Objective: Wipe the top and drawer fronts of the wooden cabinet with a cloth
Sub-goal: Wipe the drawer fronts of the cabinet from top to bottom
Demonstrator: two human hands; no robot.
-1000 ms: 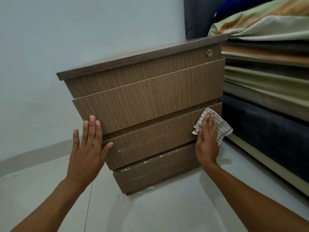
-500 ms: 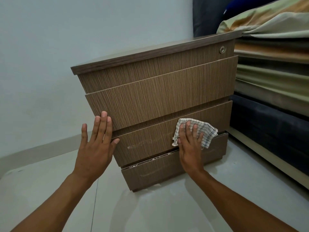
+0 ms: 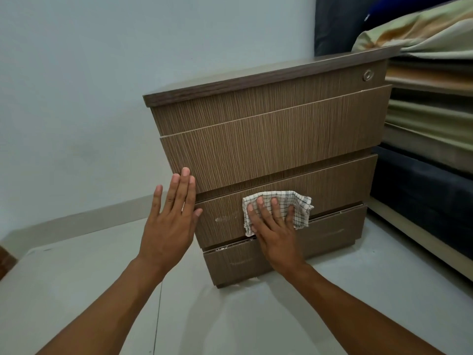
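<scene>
Wiping the third drawer front, the right hand presses the checked cloth flat, the left hand open-palmed at the cabinet's left edge; next likely sweeps left over the pale smudge.

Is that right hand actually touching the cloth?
Touching. The head view shows the right hand flat on the cloth, straight fingers pressing it against a drawer front.
</scene>
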